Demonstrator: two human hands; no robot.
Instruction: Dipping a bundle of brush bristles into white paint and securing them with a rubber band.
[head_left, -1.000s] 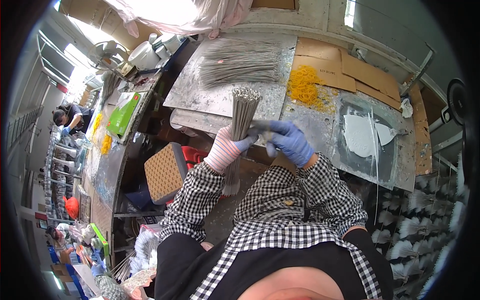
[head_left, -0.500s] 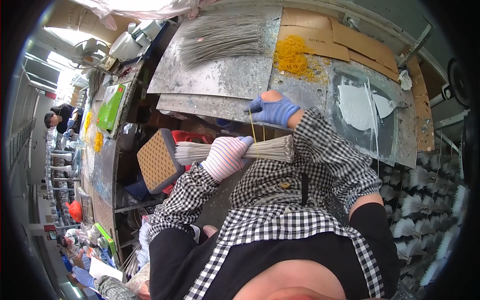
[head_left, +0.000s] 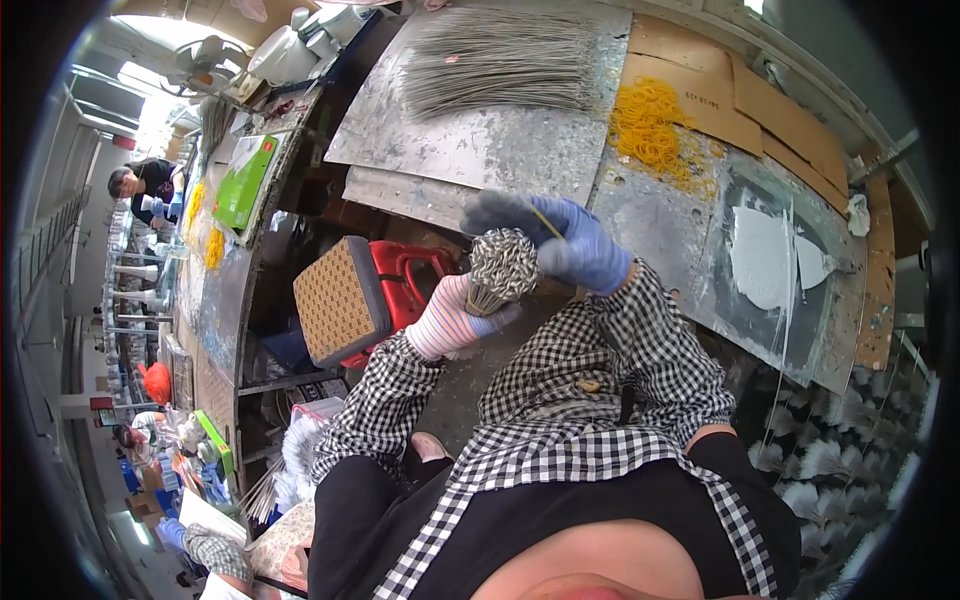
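My left hand, in a striped glove with blue fingertips, is closed around a bundle of thin grey strands. The bundle's round end, a cluster of folded or twisted tips, faces up toward me. My right hand, in a blue glove, is at that end, its blurred fingers reaching across the far side. A stretched yellow rubber band runs from its fingers. Where the band meets the bundle is hidden.
Loose grey strands lie on the worktable, with a heap of yellow rubber bands and white paste to the right. A red stool with a woven-patterned top stands left. Co-workers are at far left; white tufted bundles are at right.
The bundle has turned from lying sideways to pointing its end up at me. My right hand has come down to that end with the rubber band. The view has shifted.
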